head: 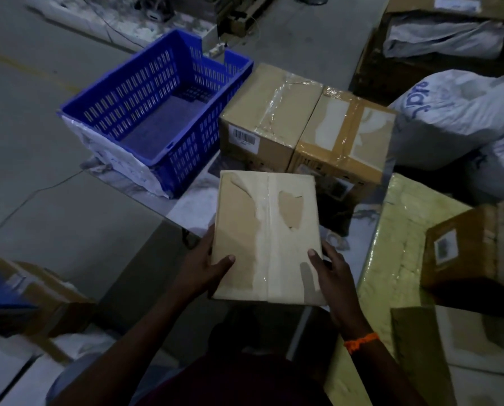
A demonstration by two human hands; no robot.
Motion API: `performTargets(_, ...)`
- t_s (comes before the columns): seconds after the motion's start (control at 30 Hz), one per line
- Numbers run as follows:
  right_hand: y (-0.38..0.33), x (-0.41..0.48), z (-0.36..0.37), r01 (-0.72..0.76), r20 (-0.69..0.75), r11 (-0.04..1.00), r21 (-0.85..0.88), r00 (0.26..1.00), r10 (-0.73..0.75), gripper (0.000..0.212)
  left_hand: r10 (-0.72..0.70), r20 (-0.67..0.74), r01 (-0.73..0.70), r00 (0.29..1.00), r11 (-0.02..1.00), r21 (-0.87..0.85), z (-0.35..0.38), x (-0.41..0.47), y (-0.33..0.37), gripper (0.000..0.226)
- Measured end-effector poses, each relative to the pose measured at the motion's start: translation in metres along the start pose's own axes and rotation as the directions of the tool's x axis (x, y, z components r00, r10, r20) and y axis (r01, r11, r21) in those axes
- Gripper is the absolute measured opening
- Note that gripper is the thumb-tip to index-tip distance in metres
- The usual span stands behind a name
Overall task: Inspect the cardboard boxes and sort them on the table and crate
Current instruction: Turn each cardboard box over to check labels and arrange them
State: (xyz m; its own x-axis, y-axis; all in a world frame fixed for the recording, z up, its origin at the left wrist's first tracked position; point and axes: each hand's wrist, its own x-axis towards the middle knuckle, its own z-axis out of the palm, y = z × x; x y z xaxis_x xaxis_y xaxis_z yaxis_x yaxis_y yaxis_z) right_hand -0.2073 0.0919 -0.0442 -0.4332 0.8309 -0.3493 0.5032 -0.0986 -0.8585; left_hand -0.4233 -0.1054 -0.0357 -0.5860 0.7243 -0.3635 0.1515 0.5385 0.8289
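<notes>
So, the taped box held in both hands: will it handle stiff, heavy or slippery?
Probably stiff: the held box shows flat faces and straight edges. Likely light, since the left hand and right hand support it at its near end only. Its glossy tape may feel slick.

A person holds a flat cardboard box (266, 238) over the near edge of the worktop (192, 209), left hand (208, 268) and right hand (332, 276) gripping its near corners, thumbs on the taped, torn top. A blue crate (157, 112) stands at the worktop's left edge. Just right of it, a barcoded box (262, 112) and a brown-taped box (344, 133) touch side by side. An orange thread (360, 342) circles the right wrist.
</notes>
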Motion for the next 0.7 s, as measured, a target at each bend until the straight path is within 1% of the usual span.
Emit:
performTargets(0.07, -0.014, -0.009, -0.001, 0.037, -0.007, 0.999, -0.01, 0.999, -0.038, 0.041, -0.008, -0.024, 0.008, 1.0, 1.0, -0.016, -0.002, 0.001, -0.002, 0.086)
performTargets(0.17, -0.044, -0.027, 0.001, 0.197, 0.068, 0.979, -0.041, 0.979, -0.194, 0.045, -0.043, -0.039, 0.038, 0.998, 0.994, -0.105, -0.009, 0.006, -0.003, 0.082)
performTargets(0.23, -0.062, -0.03, 0.006, 0.348, 0.112, 0.931, -0.114, 0.935, -0.336, 0.047, -0.04, -0.037, 0.033, 0.999, 0.985, -0.169, -0.009, 0.008, -0.006, 0.087)
performTargets(0.3, -0.071, -0.024, 0.012, 0.502, 0.158, 0.837, -0.217, 0.864, -0.477, 0.047, -0.053, -0.015, 0.049, 0.998, 0.978, -0.205, -0.005, 0.008, -0.007, 0.09)
performTargets(0.33, -0.074, -0.02, 0.015, 0.536, 0.187, 0.809, -0.243, 0.844, -0.503, 0.045, -0.06, -0.014, 0.056, 0.998, 0.978, -0.2, -0.003, 0.005, 0.0, 0.088)
performTargets(0.37, -0.078, -0.017, 0.017, 0.522, 0.214, 0.813, -0.258, 0.852, -0.479, 0.045, -0.058, -0.027, 0.051, 0.998, 0.975, -0.215, -0.003, 0.002, 0.008, 0.082)
performTargets(0.4, -0.081, -0.015, 0.019, 0.473, 0.233, 0.837, -0.274, 0.877, -0.42, 0.051, -0.038, -0.046, 0.027, 0.998, 0.976, -0.218, -0.005, 0.0, 0.013, 0.074)
performTargets(0.43, -0.083, -0.013, 0.021, 0.399, 0.243, 0.866, -0.3, 0.91, -0.336, 0.067, -0.011, -0.085, -0.006, 0.996, 0.98, -0.197, -0.008, 0.0, 0.015, 0.064)
performTargets(0.5, -0.084, -0.009, 0.024, 0.242, 0.219, 0.913, -0.327, 0.96, -0.176, 0.112, 0.068, -0.148, -0.082, 0.987, 0.993, -0.09, -0.018, 0.001, 0.017, 0.05)
performTargets(0.53, -0.083, -0.007, 0.027, 0.2, 0.209, 0.935, -0.292, 0.968, -0.142, 0.127, 0.087, -0.146, -0.1, 0.985, 0.992, -0.08, -0.023, 0.003, 0.015, 0.049)
performTargets(0.57, -0.082, -0.007, 0.031, 0.171, 0.21, 0.959, -0.225, 0.97, -0.124, 0.134, 0.067, -0.122, -0.082, 0.99, 0.989, -0.121, -0.028, 0.002, 0.015, 0.046)
performTargets(0.6, -0.082, -0.009, 0.035, 0.15, 0.224, 0.975, -0.162, 0.968, -0.111, 0.133, 0.041, -0.101, -0.059, 0.994, 0.981, -0.183, -0.031, 0.001, 0.017, 0.042)
performTargets(0.63, -0.082, -0.011, 0.04, 0.138, 0.248, 0.984, -0.11, 0.963, -0.107, 0.123, 0.015, -0.107, -0.042, 0.994, 0.967, -0.25, -0.033, 0.0, 0.015, 0.037)
performTargets(0.7, -0.076, -0.013, 0.054, 0.165, 0.29, 0.985, -0.047, 0.946, -0.145, 0.09, -0.022, -0.162, -0.036, 0.986, 0.937, -0.349, -0.035, -0.002, 0.02, 0.03)
